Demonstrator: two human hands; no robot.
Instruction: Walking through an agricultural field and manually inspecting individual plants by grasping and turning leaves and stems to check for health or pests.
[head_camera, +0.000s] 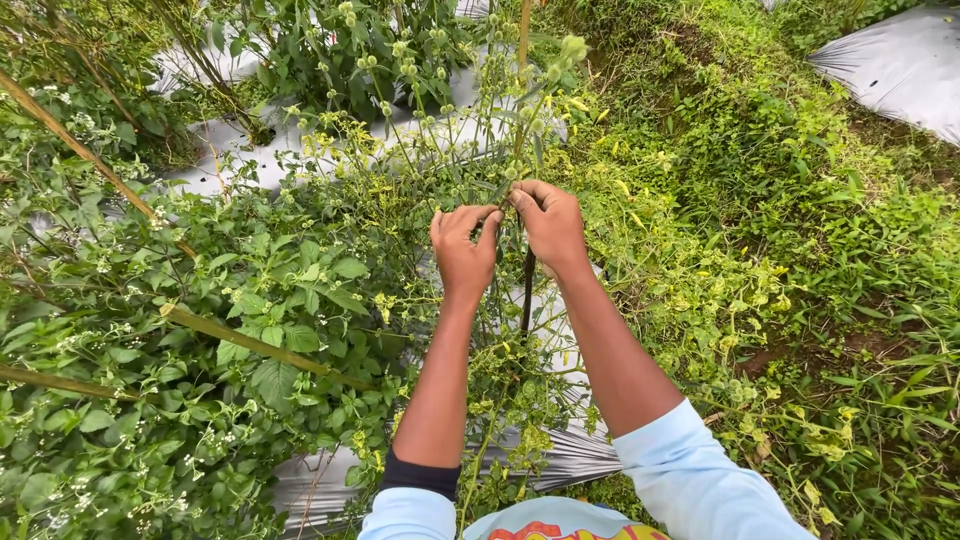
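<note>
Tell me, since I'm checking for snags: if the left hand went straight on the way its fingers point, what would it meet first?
Probably the thin upright plant stem: the left hand curls toward it, beside the right hand. Depth is unclear.

One head-worn view, looking down and forward over a planted field row.

Set at head height, tilted steeply down past both forearms, close enough to fill the lower middle with sleeves and arms. Left hand and right hand near the centre, at arm's length. Faces along a plastic-covered bed, weedy ground to the right. No second view to overlap.
</note>
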